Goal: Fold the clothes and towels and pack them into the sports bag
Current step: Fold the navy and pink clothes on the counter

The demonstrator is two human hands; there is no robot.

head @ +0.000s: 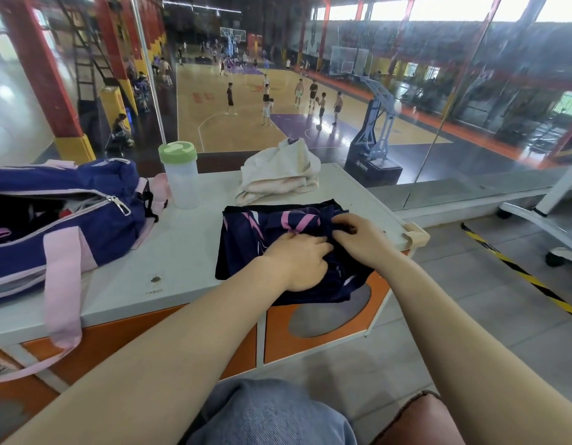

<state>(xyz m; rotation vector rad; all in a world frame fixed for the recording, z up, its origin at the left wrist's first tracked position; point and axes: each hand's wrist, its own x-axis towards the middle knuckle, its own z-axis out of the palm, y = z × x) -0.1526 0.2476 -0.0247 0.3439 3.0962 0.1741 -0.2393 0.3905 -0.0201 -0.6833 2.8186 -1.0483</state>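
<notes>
Head view: both hands, left [297, 261] and right [358, 239], pinch the jersey [246, 239]. Judged risk: its slick fabric could slip from either grip, undoing the fold.

No legible text or labels anywhere.

Free room and obstacles on the white table [169, 268]. The open sports bag [69, 220] fills the left end, its pink strap [61, 293] hanging over the front edge. A bare strip of tabletop runs between the bag and the dark jersey [246, 248], from the front edge back toward the bottle [181, 175], which stands just beside the bag's right end and narrows the way there. Behind the jersey a heap of white towels [281, 171] takes up the far right part. Both hands, left [297, 261] and right [358, 236], lie on the jersey. A glass wall [438, 107] closes the far side.
</notes>
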